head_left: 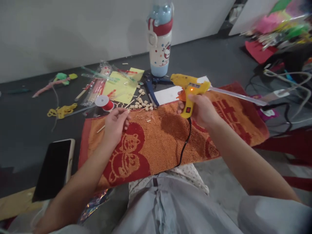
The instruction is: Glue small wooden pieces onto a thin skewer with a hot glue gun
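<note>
My right hand [202, 110] is closed round the handle of a yellow hot glue gun [188, 87], its nozzle pointing left and its orange light on. A black cord [185, 143] hangs from the handle toward my lap. My left hand [116, 125] hovers over an orange and red towel [161, 143], fingers pinched on a small pale wooden piece I can barely make out. Between the hands, several small wooden bits [140, 104] lie at the towel's far edge.
A phone [55, 167] lies at the left. Behind the towel are a red thread spool [104, 102], yellow paper [122, 86], blue pliers [151, 87], white paper [168, 94], a cartoon water bottle [159, 42] and yellow string [62, 110]. Cables and colourful craft material lie at the right.
</note>
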`<action>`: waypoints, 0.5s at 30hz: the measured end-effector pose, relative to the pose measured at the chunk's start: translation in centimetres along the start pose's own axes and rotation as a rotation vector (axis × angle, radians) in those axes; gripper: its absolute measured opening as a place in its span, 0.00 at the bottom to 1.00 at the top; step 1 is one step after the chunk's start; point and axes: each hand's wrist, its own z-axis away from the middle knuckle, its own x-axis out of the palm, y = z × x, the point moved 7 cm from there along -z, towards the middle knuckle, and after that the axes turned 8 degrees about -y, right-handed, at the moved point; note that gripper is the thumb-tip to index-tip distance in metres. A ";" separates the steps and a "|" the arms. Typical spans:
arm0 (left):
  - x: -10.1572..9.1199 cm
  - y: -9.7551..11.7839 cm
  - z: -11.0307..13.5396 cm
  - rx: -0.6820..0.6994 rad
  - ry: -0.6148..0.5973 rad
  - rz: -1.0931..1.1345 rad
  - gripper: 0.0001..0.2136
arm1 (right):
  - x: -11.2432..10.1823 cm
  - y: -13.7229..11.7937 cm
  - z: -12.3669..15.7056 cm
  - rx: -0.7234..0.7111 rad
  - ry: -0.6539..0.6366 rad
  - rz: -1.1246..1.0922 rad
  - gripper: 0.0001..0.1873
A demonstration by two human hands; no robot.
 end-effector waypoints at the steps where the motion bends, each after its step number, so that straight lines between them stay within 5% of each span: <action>1: 0.4 -0.2 0.4 -0.050 -0.015 0.070 0.09 | 1.2 0.2 -0.5 0.010 -0.034 0.005 0.13; 7: 1.3 -1.0 0.9 -0.152 -0.101 0.396 0.13 | 6.3 2.2 -2.9 0.094 -0.250 0.108 0.16; 15: 0.5 -1.3 0.5 -0.117 -0.172 0.342 0.12 | 7.0 5.0 -4.5 0.092 -0.285 0.100 0.19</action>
